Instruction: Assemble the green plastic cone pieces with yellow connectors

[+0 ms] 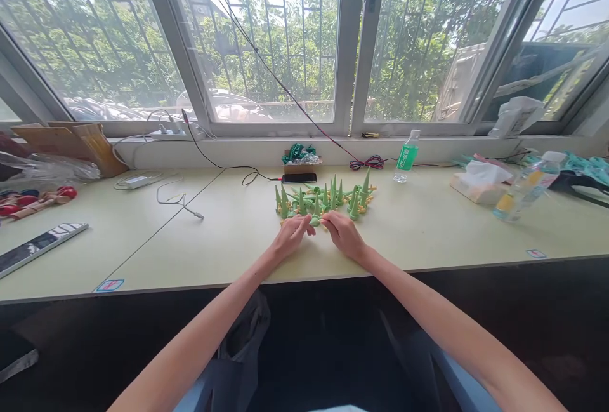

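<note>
A cluster of green cone-shaped toy pieces [328,199] with small yellow parts stands on the pale tabletop [228,234] in front of me. My left hand [291,235] and my right hand [343,234] meet at the near edge of the cluster. Both pinch one green piece [314,220] between their fingertips. The fingers of both hands are curled together around it.
A black phone [299,178] lies behind the cluster, wired to a black cable. A green-labelled bottle [407,156] stands to the right, then a tissue pack [480,180] and a second bottle [526,186]. A white charger cable [178,199] and red wooden toys [28,201] lie left.
</note>
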`<state>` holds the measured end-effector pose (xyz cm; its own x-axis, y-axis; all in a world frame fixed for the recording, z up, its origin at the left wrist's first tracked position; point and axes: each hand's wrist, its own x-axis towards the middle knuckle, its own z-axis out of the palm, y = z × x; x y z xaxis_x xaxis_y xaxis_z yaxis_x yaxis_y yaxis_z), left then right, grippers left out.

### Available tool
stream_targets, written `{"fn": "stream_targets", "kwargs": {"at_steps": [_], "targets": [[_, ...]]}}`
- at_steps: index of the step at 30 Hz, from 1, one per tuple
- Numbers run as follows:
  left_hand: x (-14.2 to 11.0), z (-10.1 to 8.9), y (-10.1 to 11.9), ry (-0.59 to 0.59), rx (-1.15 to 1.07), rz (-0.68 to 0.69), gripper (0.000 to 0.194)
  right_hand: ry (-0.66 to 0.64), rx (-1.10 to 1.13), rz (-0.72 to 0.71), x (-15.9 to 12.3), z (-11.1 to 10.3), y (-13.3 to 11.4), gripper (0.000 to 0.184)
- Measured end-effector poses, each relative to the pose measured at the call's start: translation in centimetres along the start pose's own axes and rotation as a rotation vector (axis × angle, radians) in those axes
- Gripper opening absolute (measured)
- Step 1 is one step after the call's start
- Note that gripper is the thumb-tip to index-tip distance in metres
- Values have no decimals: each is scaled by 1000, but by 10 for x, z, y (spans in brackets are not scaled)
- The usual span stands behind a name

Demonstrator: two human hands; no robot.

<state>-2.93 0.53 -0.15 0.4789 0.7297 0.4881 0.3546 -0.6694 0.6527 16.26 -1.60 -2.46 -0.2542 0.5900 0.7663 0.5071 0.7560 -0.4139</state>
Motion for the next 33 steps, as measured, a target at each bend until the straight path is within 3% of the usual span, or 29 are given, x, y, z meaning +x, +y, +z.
{"fn": "stream_targets", "kwargs": {"at_steps": [7,13,18,23,28,33], "targets": [[-2,-4,1,-26,76,56,57,-14,45,21,-1,-2,2,27],[-4,0,1,85,176,214,28,-4,22,54,-1,-3,1,34],[-4,4,-5,151,202,250,39,21,6,61,-1,-2,-1,36],[-2,5,-3,175,163,200,29,98,-32,68,-1,-2,-2,34],[-2,2,2,90,54,85,67,146,-48,45,-2,-4,-3,29],[-3,1,2,1,5,-32,83,33,-11,-38,-2,-5,-5,24]]}}
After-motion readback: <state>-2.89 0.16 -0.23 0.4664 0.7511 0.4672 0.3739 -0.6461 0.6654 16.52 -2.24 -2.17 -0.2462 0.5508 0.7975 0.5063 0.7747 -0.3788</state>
